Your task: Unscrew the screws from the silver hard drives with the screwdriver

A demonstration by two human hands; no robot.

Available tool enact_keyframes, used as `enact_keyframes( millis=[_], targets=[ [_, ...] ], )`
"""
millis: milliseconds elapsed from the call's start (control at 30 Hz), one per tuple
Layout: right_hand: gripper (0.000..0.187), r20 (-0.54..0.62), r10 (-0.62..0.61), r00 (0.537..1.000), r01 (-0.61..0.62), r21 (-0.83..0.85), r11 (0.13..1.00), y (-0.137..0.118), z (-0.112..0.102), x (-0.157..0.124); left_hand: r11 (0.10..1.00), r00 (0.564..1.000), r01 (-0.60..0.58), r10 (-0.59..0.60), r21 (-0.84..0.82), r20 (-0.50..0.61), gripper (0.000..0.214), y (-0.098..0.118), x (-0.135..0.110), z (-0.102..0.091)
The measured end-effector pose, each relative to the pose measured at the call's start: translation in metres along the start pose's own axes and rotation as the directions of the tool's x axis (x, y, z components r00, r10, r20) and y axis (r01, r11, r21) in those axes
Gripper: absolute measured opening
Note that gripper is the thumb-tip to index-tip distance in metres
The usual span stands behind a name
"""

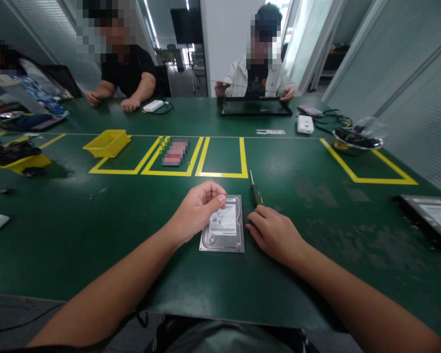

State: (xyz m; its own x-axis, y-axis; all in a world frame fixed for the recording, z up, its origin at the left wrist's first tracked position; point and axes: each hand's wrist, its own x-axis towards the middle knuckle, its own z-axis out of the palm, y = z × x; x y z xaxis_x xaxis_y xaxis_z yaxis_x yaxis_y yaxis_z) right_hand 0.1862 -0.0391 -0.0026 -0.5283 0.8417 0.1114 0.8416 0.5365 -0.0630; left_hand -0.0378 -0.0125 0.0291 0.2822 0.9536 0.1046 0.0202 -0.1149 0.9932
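Observation:
A silver hard drive [224, 240] with a white printed label lies flat on the green table in front of me. Over its upper left part is my left hand [200, 208], thumb and fingertips pinched together; anything between them is too small to make out. My right hand [277, 233] rests on the table just right of the drive, fingers curled at the handle end of a screwdriver [256, 195]. The black and yellow handle runs into those fingers, and the shaft points away from me. The drive's upper left corner is hidden by my left hand.
Yellow tape outlines mark the green table [161, 289]. Another hard drive [435, 215] is at far right, behind it a metal bowl [356, 142] of dark parts. A yellow bin [108, 143] stands left; another [29, 164] holds dark parts. Several people sit opposite, one holding a black frame [257, 113].

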Motion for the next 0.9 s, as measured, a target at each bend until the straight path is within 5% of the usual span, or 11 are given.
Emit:
enact_keyframes(
  millis=[300, 600, 900],
  targets=[
    [0.019, 0.02, 0.01, 1.0, -0.01, -0.003, 1.0, 0.0, -0.001, 0.0, 0.993, 0.999, -0.032, 0.03, 0.113, 0.014, 0.012, -0.021, 0.002, -0.002],
    [0.02, 0.01, 0.004, 1.0, -0.005, 0.012, 1.0, 0.002, -0.001, 0.001, 0.996, 0.997, 0.066, -0.068, 0.066, 0.026, 0.021, -0.018, -0.001, -0.001],
    [0.02, 0.014, 0.022, 1.0, -0.022, 0.016, 1.0, 0.004, -0.001, 0.002, 0.921, 0.99, -0.141, 0.142, 0.363, 0.025, 0.013, -0.019, -0.003, -0.003]
  ],
)
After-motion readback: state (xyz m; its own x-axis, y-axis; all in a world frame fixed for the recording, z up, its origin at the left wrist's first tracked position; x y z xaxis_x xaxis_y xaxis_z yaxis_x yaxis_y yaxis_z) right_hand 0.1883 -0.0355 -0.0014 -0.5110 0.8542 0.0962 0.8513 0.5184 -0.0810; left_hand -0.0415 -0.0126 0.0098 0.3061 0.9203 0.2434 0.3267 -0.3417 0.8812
